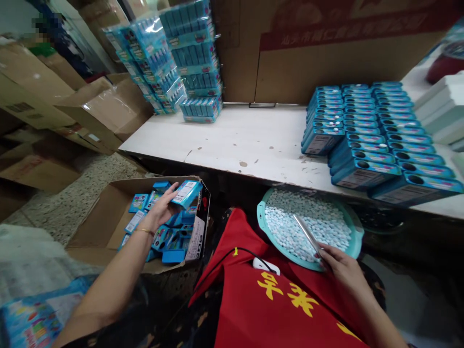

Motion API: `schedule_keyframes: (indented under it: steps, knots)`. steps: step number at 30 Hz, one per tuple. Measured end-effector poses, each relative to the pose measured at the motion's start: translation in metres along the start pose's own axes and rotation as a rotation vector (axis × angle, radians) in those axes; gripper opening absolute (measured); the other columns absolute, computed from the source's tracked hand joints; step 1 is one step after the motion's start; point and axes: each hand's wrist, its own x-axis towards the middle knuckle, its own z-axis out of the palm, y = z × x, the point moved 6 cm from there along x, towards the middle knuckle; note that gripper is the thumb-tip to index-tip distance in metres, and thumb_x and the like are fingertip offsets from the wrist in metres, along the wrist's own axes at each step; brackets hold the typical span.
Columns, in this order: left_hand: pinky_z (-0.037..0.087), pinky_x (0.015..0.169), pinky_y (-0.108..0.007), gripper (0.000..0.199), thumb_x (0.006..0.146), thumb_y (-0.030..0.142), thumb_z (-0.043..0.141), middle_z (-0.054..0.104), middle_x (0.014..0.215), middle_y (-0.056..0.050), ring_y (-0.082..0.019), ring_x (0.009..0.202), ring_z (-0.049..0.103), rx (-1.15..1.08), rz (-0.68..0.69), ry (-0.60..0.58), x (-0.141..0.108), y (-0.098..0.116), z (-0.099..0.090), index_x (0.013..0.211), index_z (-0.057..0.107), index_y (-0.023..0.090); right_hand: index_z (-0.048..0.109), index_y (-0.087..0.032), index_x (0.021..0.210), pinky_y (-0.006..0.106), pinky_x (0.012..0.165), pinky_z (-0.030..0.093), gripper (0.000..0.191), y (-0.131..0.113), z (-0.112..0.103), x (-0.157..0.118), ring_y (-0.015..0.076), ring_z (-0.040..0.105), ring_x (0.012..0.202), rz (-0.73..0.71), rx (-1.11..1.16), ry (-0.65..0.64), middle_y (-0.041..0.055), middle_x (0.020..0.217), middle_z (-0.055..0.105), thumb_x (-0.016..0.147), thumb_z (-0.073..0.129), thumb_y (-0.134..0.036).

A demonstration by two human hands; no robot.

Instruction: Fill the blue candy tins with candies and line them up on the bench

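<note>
Over an open cardboard box [97,212], my left hand [161,210] grips a small blue packet [187,193] with a white label. More blue packets [174,255] lie loose inside that box. My right hand [335,261] pinches a thin silvery metal tool [306,232]. The tool's far end rests over small pale pieces [308,212] that fill a round turquoise basin [357,246]. The basin stands beside my lap, at the table's front edge.
Blue tins [366,169] stand in rows on the right of the white table [232,140]. Wrapped blue packs [199,63] are stacked at its back left. A large carton [282,72] closes off the back. Cartons [105,106] and a person [65,38] are at the left.
</note>
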Motion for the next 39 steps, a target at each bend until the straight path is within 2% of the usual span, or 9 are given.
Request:
schedule_keyframes:
  steps: [7, 12, 17, 20, 22, 25, 29, 33, 39]
  knots:
    - [0.051, 0.061, -0.026, 0.053, 0.079, 0.038, 0.05, 0.053, 0.124, -0.002, -0.013, 0.078, 0.06, -0.158, -0.114, -0.198, -0.015, -0.031, 0.097, 0.13, 0.036, 0.038, 0.066, -0.012, 0.095, 0.026, 0.047, 0.042, 0.049, -0.015, 0.008, 0.0, 0.0139, 0.052, 0.049, -0.04, -0.069, -0.123, 0.0031, 0.062, 0.064, 0.062, 0.059, -0.047]
    - [0.047, 0.049, -0.022, 0.049, 0.071, 0.042, 0.059, 0.06, 0.11, -0.009, -0.015, 0.073, 0.059, 0.136, -0.262, -0.369, -0.032, -0.053, 0.148, 0.117, 0.054, 0.025, 0.066, -0.017, 0.101, 0.029, 0.069, 0.044, 0.035, -0.024, -0.022, 0.004, 0.0194, 0.06, 0.08, -0.243, -0.589, -0.092, 0.0076, 0.092, 0.068, 0.077, 0.041, -0.024]
    - [0.049, 0.056, -0.026, 0.037, 0.067, 0.047, 0.059, 0.053, 0.124, -0.01, -0.024, 0.091, 0.059, 0.57, -0.182, -0.566, -0.041, -0.074, 0.164, 0.09, 0.067, 0.019, 0.063, -0.026, 0.107, 0.028, 0.072, 0.038, 0.042, -0.048, -0.056, -0.002, 0.0201, 0.057, 0.089, -0.311, -1.196, 0.065, 0.0063, 0.1, 0.065, 0.081, 0.034, -0.01]
    - [0.048, 0.074, -0.03, 0.032, 0.064, 0.043, 0.06, 0.063, 0.108, -0.008, -0.025, 0.096, 0.057, 0.767, 0.02, -0.593, -0.038, -0.073, 0.164, 0.086, 0.065, 0.019, 0.062, -0.024, 0.105, 0.028, 0.069, 0.035, 0.037, -0.063, -0.065, -0.003, 0.02, 0.055, 0.086, -0.332, -1.377, 0.092, 0.0076, 0.094, 0.064, 0.082, 0.037, -0.011]
    - [0.046, 0.073, -0.03, 0.037, 0.063, 0.041, 0.06, 0.065, 0.095, -0.005, -0.023, 0.088, 0.059, 0.91, 0.118, -0.561, -0.035, -0.064, 0.164, 0.093, 0.06, 0.02, 0.062, -0.022, 0.103, 0.028, 0.068, 0.034, 0.032, -0.066, -0.067, -0.001, 0.0202, 0.055, 0.086, -0.325, -1.426, 0.083, 0.0084, 0.093, 0.063, 0.083, 0.038, -0.013]
    - [0.043, 0.069, -0.028, 0.033, 0.063, 0.038, 0.058, 0.064, 0.088, -0.002, -0.021, 0.079, 0.059, 1.123, 0.225, -0.645, -0.035, -0.048, 0.177, 0.092, 0.058, 0.023, 0.061, -0.02, 0.101, 0.027, 0.066, 0.035, 0.031, -0.06, -0.055, 0.007, 0.0194, 0.056, 0.084, -0.28, -1.407, 0.045, 0.0085, 0.093, 0.062, 0.085, 0.035, -0.014]
    - [0.04, 0.069, -0.028, 0.024, 0.07, 0.038, 0.054, 0.064, 0.086, -0.006, -0.023, 0.08, 0.059, 1.28, 0.337, -0.686, -0.044, -0.037, 0.211, 0.089, 0.058, 0.024, 0.059, -0.021, 0.106, 0.025, 0.072, 0.038, 0.037, -0.038, -0.007, 0.029, 0.0177, 0.056, 0.092, -0.205, -1.223, -0.025, 0.0074, 0.103, 0.062, 0.085, 0.031, -0.009]
    - [0.04, 0.064, -0.028, 0.028, 0.075, 0.041, 0.048, 0.063, 0.088, -0.007, -0.023, 0.077, 0.06, 1.231, 0.307, -0.602, -0.05, -0.052, 0.231, 0.098, 0.051, 0.024, 0.058, -0.024, 0.112, 0.027, 0.081, 0.038, 0.042, -0.024, 0.034, 0.058, 0.0194, 0.053, 0.104, -0.131, -0.978, 0.038, 0.0048, 0.113, 0.06, 0.081, 0.034, -0.008]
    - [0.046, 0.078, -0.031, 0.046, 0.069, 0.041, 0.059, 0.063, 0.103, -0.007, -0.022, 0.09, 0.061, 0.775, 0.18, -0.631, -0.05, -0.086, 0.216, 0.11, 0.047, 0.024, 0.06, -0.029, 0.112, 0.028, 0.084, 0.039, 0.038, -0.008, 0.035, 0.077, 0.0198, 0.054, 0.105, -0.119, -0.86, 0.049, 0.0003, 0.115, 0.061, 0.086, 0.036, -0.017]
